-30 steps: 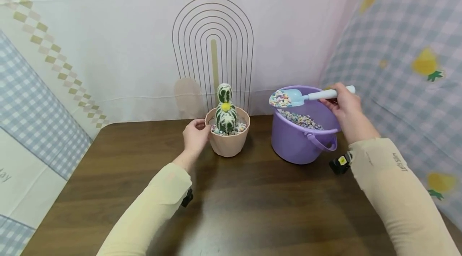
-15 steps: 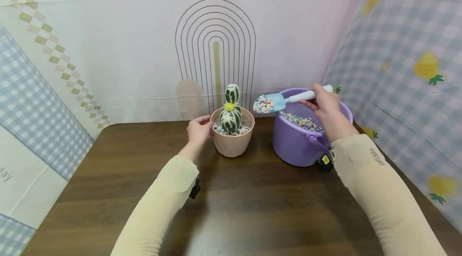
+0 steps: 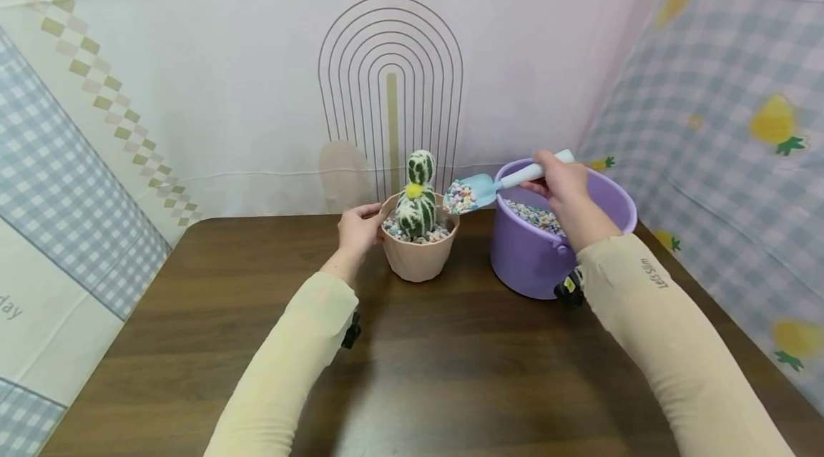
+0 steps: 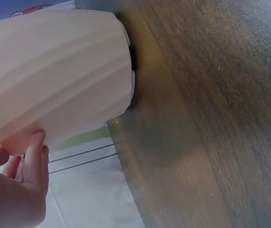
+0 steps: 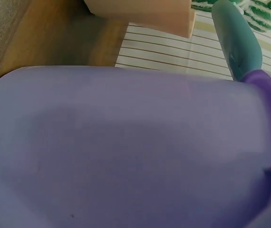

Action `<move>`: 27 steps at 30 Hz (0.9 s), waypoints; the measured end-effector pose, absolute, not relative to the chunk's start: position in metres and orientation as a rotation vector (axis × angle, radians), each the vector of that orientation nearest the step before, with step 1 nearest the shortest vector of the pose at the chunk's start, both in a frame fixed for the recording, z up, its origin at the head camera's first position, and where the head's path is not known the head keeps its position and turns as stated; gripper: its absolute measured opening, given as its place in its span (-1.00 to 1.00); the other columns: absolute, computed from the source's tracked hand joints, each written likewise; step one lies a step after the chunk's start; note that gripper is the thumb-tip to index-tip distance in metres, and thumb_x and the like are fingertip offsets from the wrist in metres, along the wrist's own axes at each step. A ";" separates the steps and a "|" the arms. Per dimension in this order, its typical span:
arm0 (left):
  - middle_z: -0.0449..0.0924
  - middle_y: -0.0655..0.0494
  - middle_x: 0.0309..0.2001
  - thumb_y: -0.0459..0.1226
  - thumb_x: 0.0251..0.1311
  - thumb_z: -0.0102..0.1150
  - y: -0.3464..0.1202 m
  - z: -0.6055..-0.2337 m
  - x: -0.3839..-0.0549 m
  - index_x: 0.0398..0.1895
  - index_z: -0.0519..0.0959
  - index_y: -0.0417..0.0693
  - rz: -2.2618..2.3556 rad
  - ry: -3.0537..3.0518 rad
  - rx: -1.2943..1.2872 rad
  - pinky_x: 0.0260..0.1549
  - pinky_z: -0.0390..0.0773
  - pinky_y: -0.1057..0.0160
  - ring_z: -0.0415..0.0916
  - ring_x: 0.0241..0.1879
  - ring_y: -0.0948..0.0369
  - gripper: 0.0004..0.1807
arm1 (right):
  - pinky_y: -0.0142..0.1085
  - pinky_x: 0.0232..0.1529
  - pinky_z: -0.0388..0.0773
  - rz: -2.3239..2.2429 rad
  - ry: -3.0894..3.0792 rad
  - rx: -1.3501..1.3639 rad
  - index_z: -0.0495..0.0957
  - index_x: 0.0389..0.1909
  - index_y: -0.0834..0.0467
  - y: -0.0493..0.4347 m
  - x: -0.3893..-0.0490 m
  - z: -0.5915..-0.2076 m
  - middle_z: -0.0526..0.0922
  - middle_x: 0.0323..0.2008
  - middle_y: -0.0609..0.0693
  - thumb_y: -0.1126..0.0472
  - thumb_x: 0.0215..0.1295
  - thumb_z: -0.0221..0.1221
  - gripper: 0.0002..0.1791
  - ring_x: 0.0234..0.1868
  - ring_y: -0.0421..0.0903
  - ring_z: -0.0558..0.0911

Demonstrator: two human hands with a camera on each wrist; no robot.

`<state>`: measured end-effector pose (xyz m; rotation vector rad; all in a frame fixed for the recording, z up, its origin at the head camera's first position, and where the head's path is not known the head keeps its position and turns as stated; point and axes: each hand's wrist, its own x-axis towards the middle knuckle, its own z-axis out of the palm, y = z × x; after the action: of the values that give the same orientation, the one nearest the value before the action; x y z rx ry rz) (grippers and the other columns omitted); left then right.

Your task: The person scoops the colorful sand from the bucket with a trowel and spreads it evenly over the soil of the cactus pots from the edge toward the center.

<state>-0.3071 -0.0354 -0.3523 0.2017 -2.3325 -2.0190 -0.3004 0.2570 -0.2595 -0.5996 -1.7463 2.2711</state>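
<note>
A potted cactus (image 3: 417, 212) with a yellow flower stands in a pale pink flowerpot (image 3: 418, 261) at the back middle of the table. My left hand (image 3: 357, 231) holds the pot's left rim between thumb and fingers, which also shows in the left wrist view against the ribbed pot wall (image 4: 59, 71). My right hand (image 3: 566, 189) grips the white handle of a light blue hand trowel (image 3: 486, 189). Colourful pebbles (image 3: 459, 197) lie on its blade, whose tip overlaps the pot's right rim in the head view. The right wrist view shows the blade (image 5: 240, 40) beyond the bucket.
Right of the pot stands a purple bucket (image 3: 523, 264) with more coloured pebbles (image 3: 534, 216) inside; it fills most of the right wrist view. The brown wooden table (image 3: 450, 371) ends at a white patterned cloth (image 3: 257, 85) behind, with a checked cloth (image 3: 721, 178) at right.
My right hand has carried the loaded trowel leftward and slightly down, from over the bucket to the pot's right rim. My left hand has stayed at the pot's rim.
</note>
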 end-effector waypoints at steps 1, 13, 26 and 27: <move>0.60 -0.17 0.01 -0.29 0.23 0.12 -0.035 -0.352 -0.307 0.08 0.55 -0.19 -2.015 -2.336 0.198 -0.43 0.68 0.25 0.59 -0.37 0.17 -0.65 | -0.45 -0.58 0.61 2.263 -1.747 -0.599 0.27 -0.33 0.19 0.256 -0.301 -0.260 0.49 -0.70 -0.08 0.33 0.15 0.05 -0.87 -0.72 -0.22 0.58; 0.59 -0.17 0.03 -0.31 0.25 0.09 -0.034 -0.354 -0.307 0.08 0.55 -0.17 -1.995 -2.340 0.214 -0.26 0.68 0.10 0.60 -0.26 0.11 -0.66 | -0.45 -0.61 0.60 2.185 -1.792 -0.547 0.29 -0.34 0.20 0.244 -0.308 -0.263 0.48 -0.65 -0.09 0.38 0.10 0.04 -0.86 -0.71 -0.23 0.58; 0.58 -0.16 0.04 -0.32 0.27 0.06 -0.034 -0.355 -0.307 0.09 0.54 -0.16 -1.992 -2.342 0.218 -0.28 0.68 0.15 0.60 -0.21 0.08 -0.66 | -0.45 -0.63 0.59 2.096 -1.865 -0.509 0.30 -0.41 0.20 0.238 -0.311 -0.259 0.51 -0.70 -0.10 0.37 0.07 0.03 -0.91 -0.75 -0.24 0.59; 0.58 -0.16 0.04 -0.32 0.27 0.06 -0.034 -0.355 -0.307 0.10 0.54 -0.16 -1.992 -2.343 0.219 -0.28 0.68 0.15 0.60 -0.19 0.07 -0.66 | -0.45 -0.63 0.59 2.083 -1.873 -0.507 0.30 -0.42 0.20 0.238 -0.311 -0.259 0.50 -0.69 -0.10 0.36 0.06 0.04 -0.90 -0.75 -0.24 0.59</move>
<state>-0.3074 -0.0344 -0.3547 0.2187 -2.3433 -1.9923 -0.3109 0.2379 -0.2587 -0.5070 -1.8731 2.0835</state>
